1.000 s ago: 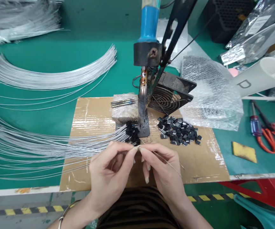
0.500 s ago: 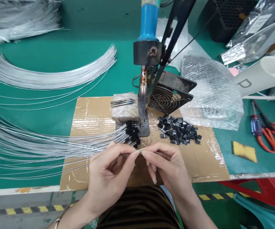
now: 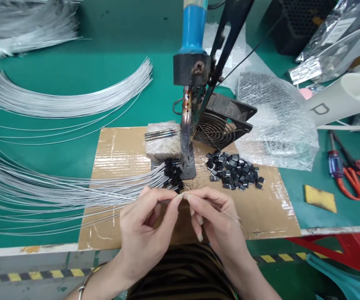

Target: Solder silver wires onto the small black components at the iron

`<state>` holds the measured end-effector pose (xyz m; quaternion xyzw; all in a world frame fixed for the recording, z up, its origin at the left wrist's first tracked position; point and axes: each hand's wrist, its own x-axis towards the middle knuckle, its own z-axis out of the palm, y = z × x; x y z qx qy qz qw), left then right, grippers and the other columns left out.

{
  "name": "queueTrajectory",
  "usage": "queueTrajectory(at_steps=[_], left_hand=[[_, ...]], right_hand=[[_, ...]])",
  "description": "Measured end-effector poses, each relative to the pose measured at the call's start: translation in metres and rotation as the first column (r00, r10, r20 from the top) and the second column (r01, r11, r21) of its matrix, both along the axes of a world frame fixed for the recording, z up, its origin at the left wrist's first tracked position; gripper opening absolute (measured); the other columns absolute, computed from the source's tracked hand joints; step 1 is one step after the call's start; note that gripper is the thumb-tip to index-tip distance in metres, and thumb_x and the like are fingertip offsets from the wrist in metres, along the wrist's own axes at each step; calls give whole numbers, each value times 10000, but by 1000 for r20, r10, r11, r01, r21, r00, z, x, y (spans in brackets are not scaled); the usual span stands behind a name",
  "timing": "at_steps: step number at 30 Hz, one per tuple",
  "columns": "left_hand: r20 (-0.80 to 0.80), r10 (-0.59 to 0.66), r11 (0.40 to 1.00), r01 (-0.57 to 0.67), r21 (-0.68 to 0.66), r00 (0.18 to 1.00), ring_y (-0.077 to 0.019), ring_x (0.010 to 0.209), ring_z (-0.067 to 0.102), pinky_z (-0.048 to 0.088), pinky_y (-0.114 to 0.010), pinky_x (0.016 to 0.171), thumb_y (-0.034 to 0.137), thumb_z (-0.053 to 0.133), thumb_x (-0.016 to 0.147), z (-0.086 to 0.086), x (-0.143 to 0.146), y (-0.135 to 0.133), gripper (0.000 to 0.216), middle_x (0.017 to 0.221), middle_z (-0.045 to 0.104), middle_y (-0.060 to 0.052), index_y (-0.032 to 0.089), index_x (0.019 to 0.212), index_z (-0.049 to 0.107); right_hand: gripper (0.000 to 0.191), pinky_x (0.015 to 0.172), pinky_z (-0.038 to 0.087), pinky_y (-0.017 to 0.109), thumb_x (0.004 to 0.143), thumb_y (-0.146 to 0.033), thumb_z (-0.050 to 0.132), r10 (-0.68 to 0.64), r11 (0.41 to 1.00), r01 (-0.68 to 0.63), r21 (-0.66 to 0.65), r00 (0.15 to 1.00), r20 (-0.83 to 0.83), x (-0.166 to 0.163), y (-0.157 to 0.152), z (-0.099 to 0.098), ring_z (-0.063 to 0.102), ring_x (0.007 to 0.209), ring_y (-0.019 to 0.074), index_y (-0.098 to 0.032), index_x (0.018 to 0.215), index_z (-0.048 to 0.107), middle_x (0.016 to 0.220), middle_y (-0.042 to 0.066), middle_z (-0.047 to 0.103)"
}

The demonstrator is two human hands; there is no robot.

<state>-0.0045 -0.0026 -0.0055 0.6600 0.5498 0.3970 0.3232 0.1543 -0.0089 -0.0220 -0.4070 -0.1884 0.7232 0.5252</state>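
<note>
L hand (image 3: 147, 227) and R hand (image 3: 219, 216) were pinched, tips touching, on thin wire (image 3: 226, 213), nr. iron (image 3: 186, 125); exact join too small to tell. Prob. mid-batch: many wires (image 3: 120, 186) lay w/ blk. ends (image 3: 173, 175); loose blk. parts (image 3: 234, 171) + bare bundle (image 3: 70, 102) seemed left to do.

A clamped soldering iron (image 3: 194, 33), a black fan (image 3: 220, 127), bundled grey wires (image 3: 114, 187) and a heap of small black parts (image 3: 234, 171) on a green bench (image 3: 295, 191) partly covered with cardboard (image 3: 270, 206), together with yellow-black hazard tape (image 3: 36, 275) striping the floor (image 3: 42, 262), are identifying this place as an electronics workshop of factory type.
</note>
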Motion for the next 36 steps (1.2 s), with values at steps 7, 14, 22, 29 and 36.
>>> queueTrajectory(at_steps=[7,14,22,29,36], left_hand=[[7,66,998,-66,10,998,-78,543,516,418,-206,526,138,723,936,-4,6,-4,107,691,664,49,245,945,721],[83,108,982,-93,-163,991,-81,562,593,437,-169,506,209,722,947,0,6,2,50,704,715,22,219,900,736],[140,157,968,-125,-216,977,-89,598,592,444,-166,521,229,748,924,2,6,6,41,729,725,2,215,894,772],[111,112,979,-90,-185,988,-95,572,543,414,-195,505,220,737,927,3,3,7,67,708,696,6,214,875,780],[94,93,979,-74,-190,991,-90,569,533,401,-207,516,223,730,939,2,2,7,69,715,688,2,211,890,776]], right_hand=[[75,337,401,100,867,-298,845,-112,993,109,-46,991,-70,-16,-4,-1,489,348,17,-228,863,872,563,-61,580],[129,408,475,178,942,-348,774,-144,985,98,141,918,370,4,-5,-6,577,451,54,-276,1008,857,795,-16,698],[70,679,540,314,916,-238,788,-448,891,-154,428,-135,884,47,13,-23,628,712,172,-185,956,768,773,6,673],[91,797,590,365,962,-156,717,-493,845,-231,482,8,870,41,5,-24,710,849,216,-239,984,748,947,47,795],[99,715,676,291,897,-293,834,-325,946,218,242,586,742,26,-2,-4,815,738,193,-231,952,782,885,32,845]])
